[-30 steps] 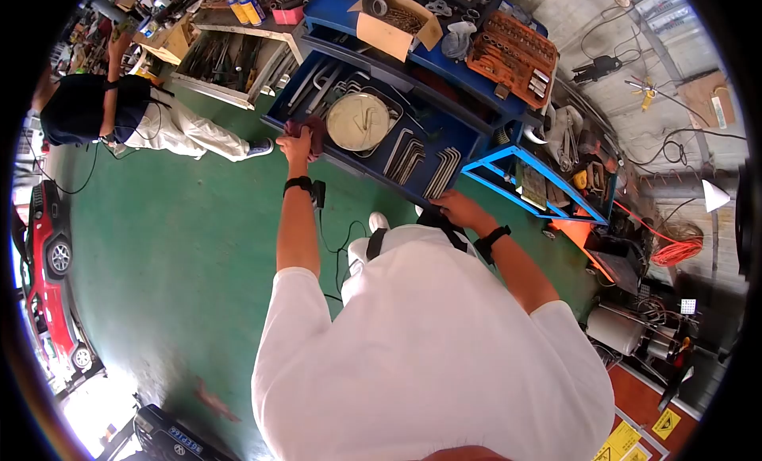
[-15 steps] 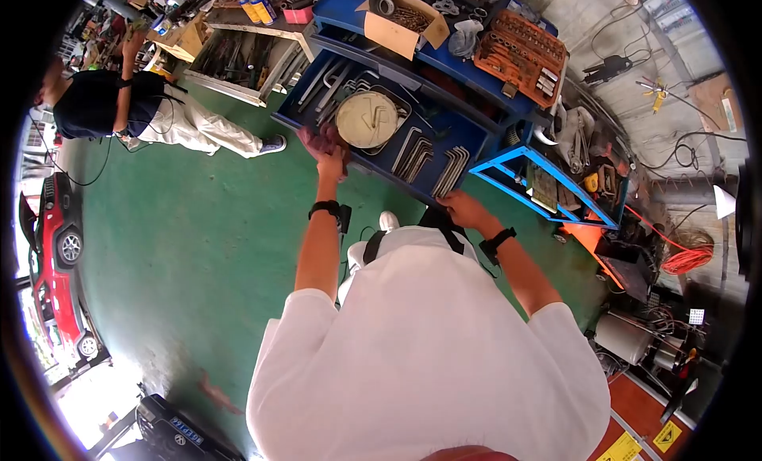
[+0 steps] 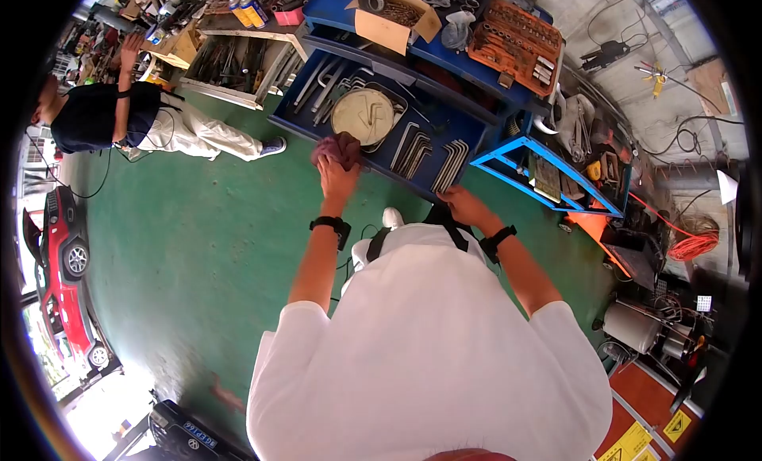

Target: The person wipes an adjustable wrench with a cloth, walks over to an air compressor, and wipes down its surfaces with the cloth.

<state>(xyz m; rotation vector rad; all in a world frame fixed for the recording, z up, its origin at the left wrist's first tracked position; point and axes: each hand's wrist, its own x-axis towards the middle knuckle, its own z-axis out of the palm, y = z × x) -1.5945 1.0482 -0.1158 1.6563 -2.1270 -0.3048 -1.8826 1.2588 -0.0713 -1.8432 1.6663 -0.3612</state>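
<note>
The left hand [image 3: 339, 179] clasps a bunched cloth [image 3: 337, 149] against the drawer [image 3: 398, 180]; the right hand [image 3: 467, 205] contacts its front edge, apparently for support, closure indeterminate.

The left palm [image 3: 340, 179] is hidden; the red car [image 3: 67, 278] is cut off by the view's dark edge.

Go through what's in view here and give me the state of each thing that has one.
Tool drawer: pulled open
Left hand: closed on the cloth
Cloth: bunched up
Right hand: at the drawer's front edge, grip unclear
Cardboard box: flaps open
Socket set case: open
Orange hose: coiled
</note>
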